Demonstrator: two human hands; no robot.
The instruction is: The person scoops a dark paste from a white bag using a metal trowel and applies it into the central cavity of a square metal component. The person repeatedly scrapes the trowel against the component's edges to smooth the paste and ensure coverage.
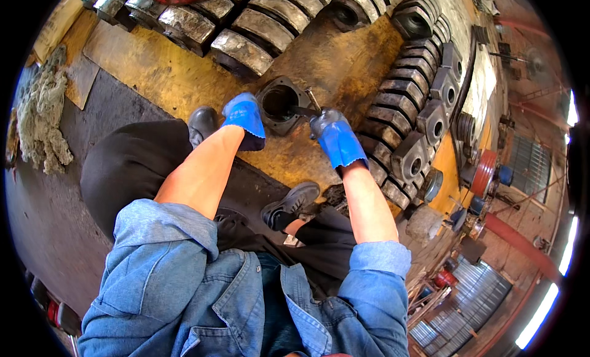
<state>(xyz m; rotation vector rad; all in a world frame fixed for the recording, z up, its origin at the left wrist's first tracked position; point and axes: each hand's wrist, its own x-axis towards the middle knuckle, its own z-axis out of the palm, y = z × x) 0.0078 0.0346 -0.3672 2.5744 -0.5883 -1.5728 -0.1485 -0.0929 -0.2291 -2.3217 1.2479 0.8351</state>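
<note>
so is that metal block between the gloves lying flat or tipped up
Tipped up. The metal block stands on edge on the yellow floor, its round hole facing the camera. The left hand steadies it; the right hand holds a tool at it.

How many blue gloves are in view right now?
2. The left hand's blue glove rests on the rim of the metal housing on the floor; the right hand's blue glove grips a tool at its opening.

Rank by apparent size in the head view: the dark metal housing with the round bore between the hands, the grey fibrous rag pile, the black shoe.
1. Grey fibrous rag pile
2. Dark metal housing with the round bore
3. Black shoe, nearer the camera, so unsure.
</note>
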